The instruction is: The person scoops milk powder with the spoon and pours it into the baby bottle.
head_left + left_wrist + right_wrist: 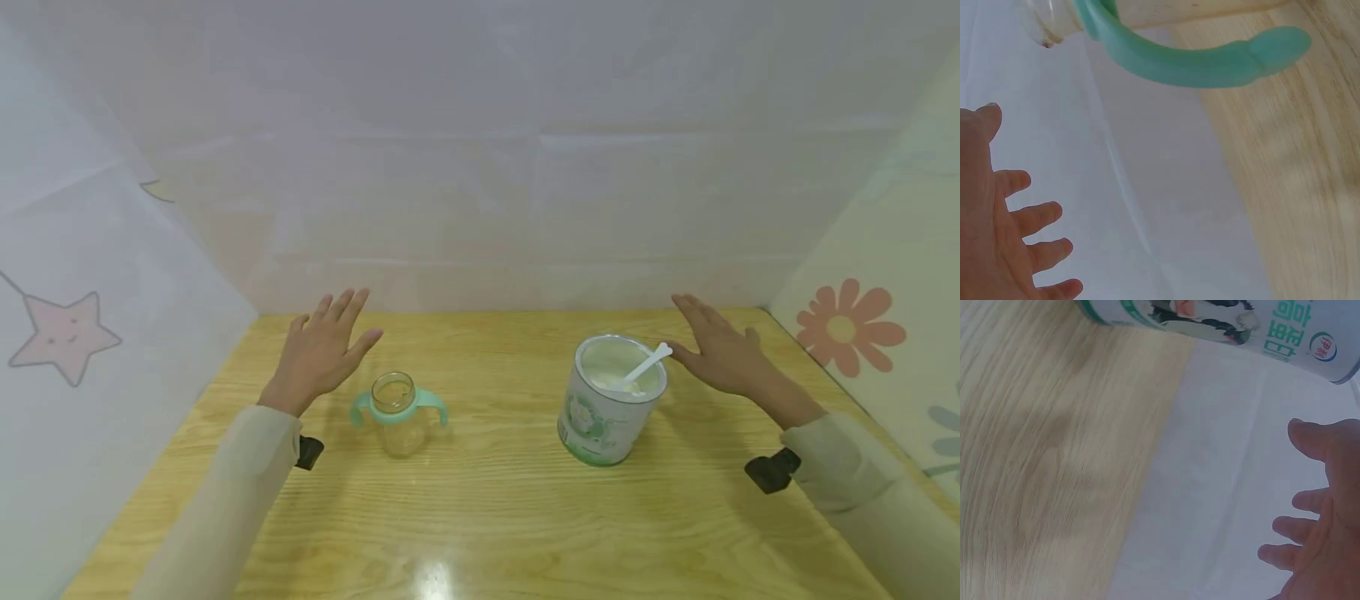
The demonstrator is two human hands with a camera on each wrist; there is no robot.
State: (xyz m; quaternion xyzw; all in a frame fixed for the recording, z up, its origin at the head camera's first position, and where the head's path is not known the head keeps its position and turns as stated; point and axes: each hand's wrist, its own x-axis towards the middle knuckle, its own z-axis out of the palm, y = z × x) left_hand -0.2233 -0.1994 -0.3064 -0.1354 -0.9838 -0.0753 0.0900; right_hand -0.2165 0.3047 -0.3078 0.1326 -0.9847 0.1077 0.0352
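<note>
A clear baby bottle (pixel 405 429) without a lid stands on the table, with mint-green handles (pixel 1185 62) at its sides. My left hand (pixel 318 354) hovers just left of it, fingers spread and straight, holding nothing. Right of the middle stands an open milk powder tin (pixel 606 421), white and green. A white scoop (pixel 645 367) leans in the powder, its handle sticking out over the rim. My right hand (pixel 720 350) is held to the right of the tin with fingers extended and nothing in its grasp. Its thumb looks close to the scoop's handle; the right wrist view shows it apart from the tin.
The wooden table (pixel 480 517) ends at a pale cloth wall (pixel 480 208) behind. Cloth sides rise at left and right, one printed with a pink star (pixel 67 337), the other with a red flower (pixel 851 327). Dark wrist devices (pixel 772 471) sit under both sleeves.
</note>
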